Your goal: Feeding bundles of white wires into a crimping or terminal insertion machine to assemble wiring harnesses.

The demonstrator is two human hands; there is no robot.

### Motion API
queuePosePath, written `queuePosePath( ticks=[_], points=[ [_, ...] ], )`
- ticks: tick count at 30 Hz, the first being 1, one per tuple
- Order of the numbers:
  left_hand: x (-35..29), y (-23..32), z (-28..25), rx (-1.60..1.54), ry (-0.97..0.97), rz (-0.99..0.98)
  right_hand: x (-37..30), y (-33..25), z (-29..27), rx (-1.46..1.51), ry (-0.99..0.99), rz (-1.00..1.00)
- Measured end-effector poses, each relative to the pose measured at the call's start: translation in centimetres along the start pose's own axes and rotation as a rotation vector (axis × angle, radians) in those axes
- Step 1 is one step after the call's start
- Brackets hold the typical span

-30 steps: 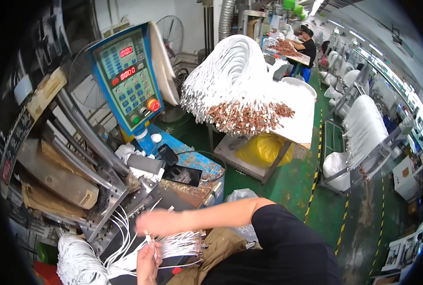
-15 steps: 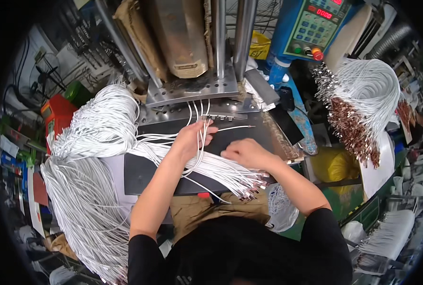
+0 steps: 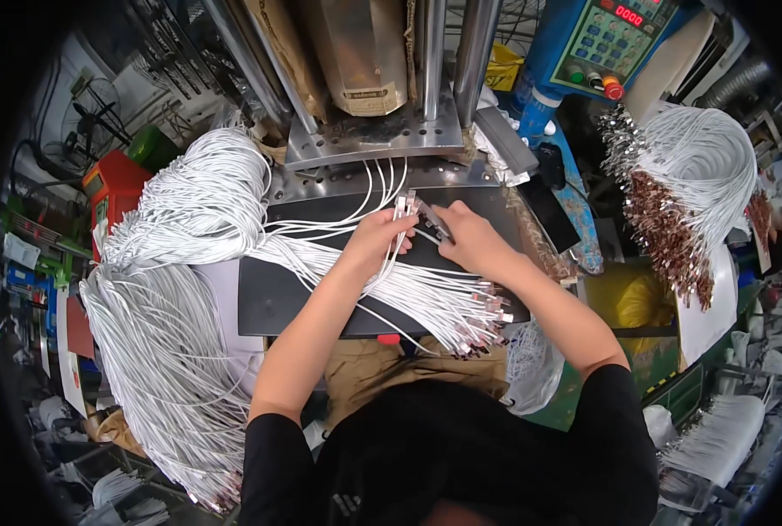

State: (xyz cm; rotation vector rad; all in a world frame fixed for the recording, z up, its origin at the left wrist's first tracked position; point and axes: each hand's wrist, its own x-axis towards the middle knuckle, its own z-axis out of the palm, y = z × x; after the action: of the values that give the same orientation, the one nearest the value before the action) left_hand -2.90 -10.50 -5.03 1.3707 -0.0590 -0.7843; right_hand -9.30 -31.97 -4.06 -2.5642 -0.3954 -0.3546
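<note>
My left hand point(image 3: 378, 238) is closed around a few white cables point(image 3: 398, 249), whose small metal connector ends point(image 3: 406, 203) stick up above its fingers. My right hand point(image 3: 471, 238) grips a narrow grey metal bar point(image 3: 435, 221), tilted so that its upper end meets or nearly meets those connectors. Below both hands, a thick bundle of white cables point(image 3: 408, 289) lies across the black work plate point(image 3: 272, 302). Its brown and silver tips point(image 3: 487, 320) fan out at the right. The fingers partly hide the bar and the held cables.
Beyond my hands stands a press with a drilled steel plate point(image 3: 382, 140). Heaps of white cable point(image 3: 158, 351) lie at the left, and another coiled bundle point(image 3: 702, 167) is at the right. A blue control box point(image 3: 610, 44) and a black phone-like slab point(image 3: 549, 215) are at the right.
My right hand has moved up and taken hold of the metal bar, which lay on the work plate. It is now tilted beside the connectors gathered in my left hand. The whole view has shifted slightly.
</note>
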Motion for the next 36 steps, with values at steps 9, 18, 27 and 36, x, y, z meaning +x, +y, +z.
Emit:
queuePosePath(
  ticks=[9,18,27,36],
  points=[
    [-1.4,0.4,3.0,0.557,0.023,0.159,2.4,1.9,-1.2,1.001,-0.14,0.673],
    [-0.9,0.9,3.2,0.268,-0.016,-0.023,2.2,1.7,0.9,0.999,0.018,0.603],
    [-0.3,0.7,3.6,0.288,-0.057,-0.003,1.6,2.3,2.0,0.782,0.017,0.592],
    [-0.4,1.1,2.3,0.062,-0.089,-0.04,1.8,2.3,1.2,0.884,-0.019,0.571]
  ],
)
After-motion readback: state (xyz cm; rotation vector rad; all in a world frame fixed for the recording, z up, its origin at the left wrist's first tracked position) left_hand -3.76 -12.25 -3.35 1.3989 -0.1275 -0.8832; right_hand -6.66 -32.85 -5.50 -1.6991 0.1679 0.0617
